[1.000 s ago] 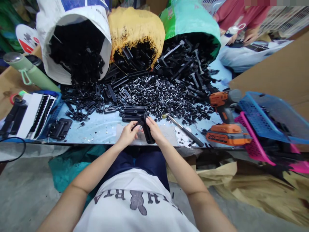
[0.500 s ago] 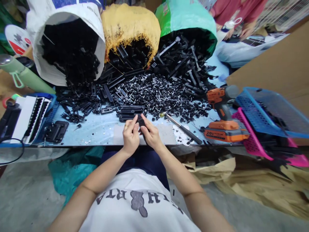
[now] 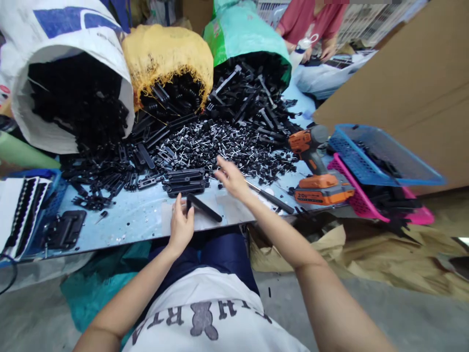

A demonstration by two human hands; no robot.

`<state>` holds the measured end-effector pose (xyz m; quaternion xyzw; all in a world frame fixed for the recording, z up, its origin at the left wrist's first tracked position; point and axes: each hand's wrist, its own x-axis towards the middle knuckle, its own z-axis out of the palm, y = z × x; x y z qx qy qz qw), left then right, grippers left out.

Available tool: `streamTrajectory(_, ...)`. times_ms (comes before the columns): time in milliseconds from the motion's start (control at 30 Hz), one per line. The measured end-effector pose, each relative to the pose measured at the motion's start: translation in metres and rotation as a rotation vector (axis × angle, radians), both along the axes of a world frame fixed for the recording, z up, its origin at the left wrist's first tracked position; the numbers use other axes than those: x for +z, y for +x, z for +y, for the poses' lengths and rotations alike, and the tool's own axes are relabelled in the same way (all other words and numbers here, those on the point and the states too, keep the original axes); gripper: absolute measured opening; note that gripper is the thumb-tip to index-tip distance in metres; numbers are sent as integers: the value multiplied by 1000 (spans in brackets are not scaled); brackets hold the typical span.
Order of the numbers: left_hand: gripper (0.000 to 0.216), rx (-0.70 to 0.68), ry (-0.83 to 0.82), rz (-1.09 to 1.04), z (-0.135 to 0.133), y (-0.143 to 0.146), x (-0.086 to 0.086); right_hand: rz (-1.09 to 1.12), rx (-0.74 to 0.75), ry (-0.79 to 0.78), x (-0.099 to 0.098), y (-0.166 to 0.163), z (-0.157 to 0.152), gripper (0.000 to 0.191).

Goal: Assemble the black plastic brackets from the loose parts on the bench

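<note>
My left hand (image 3: 182,221) is closed on one end of a black plastic hinged piece (image 3: 205,208), whose long arm slants down to the right over the table's front edge. Out over the near side of a heap of small black-headed screws (image 3: 216,142), my right hand (image 3: 231,178) has its fingers apart and holds nothing visible. A hammer (image 3: 273,199) lies just right of that hand, its head partly hidden. Behind my left hand, several black plastic bars (image 3: 185,182) lie stacked side by side. Loose black plastic parts (image 3: 106,181) spread out to the left.
A white sack (image 3: 126,93), a yellow sack (image 3: 166,46) and a green sack (image 3: 252,36) spill black parts. An orange cordless drill (image 3: 313,171) stands at right beside blue (image 3: 414,178) and pink (image 3: 366,208) baskets. Another person's hands (image 3: 327,49) are at the back right.
My right hand has let go of the black piece and moved forward and right to the screw heap. My left hand keeps the piece, now spread at an angle. The view has shifted right.
</note>
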<state>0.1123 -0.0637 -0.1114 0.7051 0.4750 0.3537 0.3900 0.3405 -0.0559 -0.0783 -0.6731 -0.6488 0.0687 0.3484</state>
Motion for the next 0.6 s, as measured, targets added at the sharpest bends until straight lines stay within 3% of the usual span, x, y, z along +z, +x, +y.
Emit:
streamTrajectory(67, 56, -142, 268, 208, 6, -8, 1, -156, -292, 7, 14, 61, 26, 44)
streamTrajectory(167, 54, -556, 560, 451, 18, -6, 9, -333, -674, -178, 33, 147, 62, 43)
streamTrajectory(267, 52, -812, 672, 645, 28, 6, 10, -384, -761, -523, 39, 199, 82, 40)
streamTrajectory(333, 50, -810, 711, 716, 32, 11, 6, -370, -743, -619, 37, 215, 88, 32)
streamTrajectory(433, 41, -678, 752, 755, 36, 5, -3, -389, -765, -598, 37, 220, 92, 28)
streamTrajectory(533, 37, -564, 664, 764, 36, -7, -5, -484, -817, -399, 52, 204, 89, 33)
streamTrajectory(600, 35, -522, 507, 667, 33, -8, 0, -555, -691, -155, 67, 177, 76, 31)
